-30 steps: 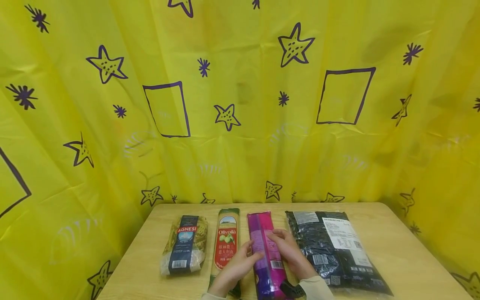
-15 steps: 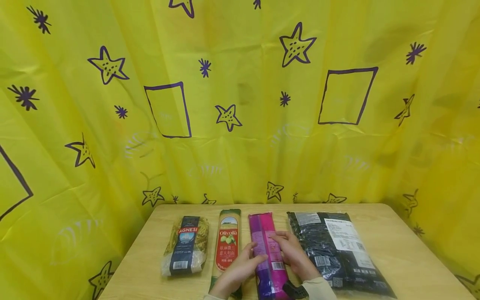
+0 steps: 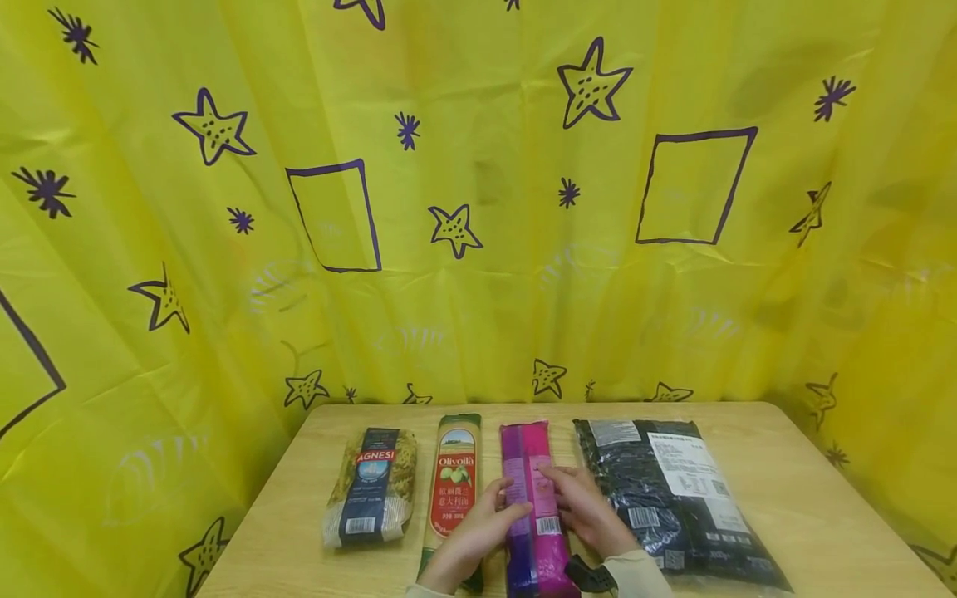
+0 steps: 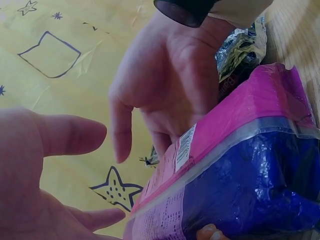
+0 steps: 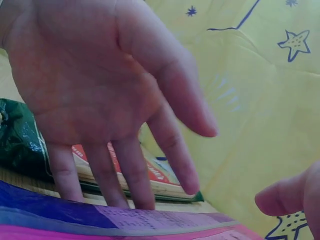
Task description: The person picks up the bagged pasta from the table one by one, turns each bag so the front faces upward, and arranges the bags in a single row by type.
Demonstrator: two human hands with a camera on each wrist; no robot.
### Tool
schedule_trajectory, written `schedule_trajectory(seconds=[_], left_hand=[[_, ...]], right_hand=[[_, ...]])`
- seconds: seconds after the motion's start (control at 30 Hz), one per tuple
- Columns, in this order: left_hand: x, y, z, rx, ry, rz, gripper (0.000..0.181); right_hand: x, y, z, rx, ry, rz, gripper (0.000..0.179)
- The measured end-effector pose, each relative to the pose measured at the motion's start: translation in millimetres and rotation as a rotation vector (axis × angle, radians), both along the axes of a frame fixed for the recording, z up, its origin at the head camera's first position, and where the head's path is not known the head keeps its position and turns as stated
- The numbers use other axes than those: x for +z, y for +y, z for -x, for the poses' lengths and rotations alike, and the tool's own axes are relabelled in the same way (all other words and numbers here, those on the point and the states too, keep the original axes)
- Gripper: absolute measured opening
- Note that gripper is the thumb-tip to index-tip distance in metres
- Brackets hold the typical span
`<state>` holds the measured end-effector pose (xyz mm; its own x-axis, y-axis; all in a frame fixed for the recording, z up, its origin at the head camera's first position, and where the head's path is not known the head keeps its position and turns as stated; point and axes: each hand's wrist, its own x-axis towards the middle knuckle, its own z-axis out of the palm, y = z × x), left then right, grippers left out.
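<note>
On your one desk lie four packages. One pink-and-purple packet runs inward from near the middle of the far edge, between your left hand and your right hand. Each grip is wide: your thumbs and fingers stand apart, the fingers extended at the packet's sides, some fingertips hidden behind it. Toward the left edge you have one Olivoilà packet, then one AGNESI bag; toward the right edge, one black bag.
</note>
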<state>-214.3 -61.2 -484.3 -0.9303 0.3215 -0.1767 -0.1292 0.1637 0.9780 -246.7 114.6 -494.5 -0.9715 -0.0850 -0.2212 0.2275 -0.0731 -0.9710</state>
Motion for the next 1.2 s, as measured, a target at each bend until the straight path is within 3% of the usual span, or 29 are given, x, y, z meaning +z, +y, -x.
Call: schedule_trajectory(seconds=[0.23,0.6,0.73,0.97,1.2], left_hand=[[0.0,0.8,0.3,0.017,0.011,0.011,0.074],[0.1,3.5,-0.7,0.04,0.008,0.001,0.073],[-0.2,1.9,-1.1,0.036,0.009,-0.013,0.074],[-3.4,2.8,0.0,0.019,-0.024,-0.038,0.075],[-2.7,2.4,3.0,-0.006,-0.039,-0.049,0.075]], right_hand=[[-2.3,0,-2.8,0.089,0.032,-0.03,0.05],[-3.1,-3,-9.2,0.075,0.125,0.038,0.051],[-4.6,-3,-7.9,0.071,0.123,0.073,0.051],[-10.9,0,-3.9,0.026,0.035,0.176,0.075],[-11.4,9,-1.3,0.186,0.03,0.256,0.053]])
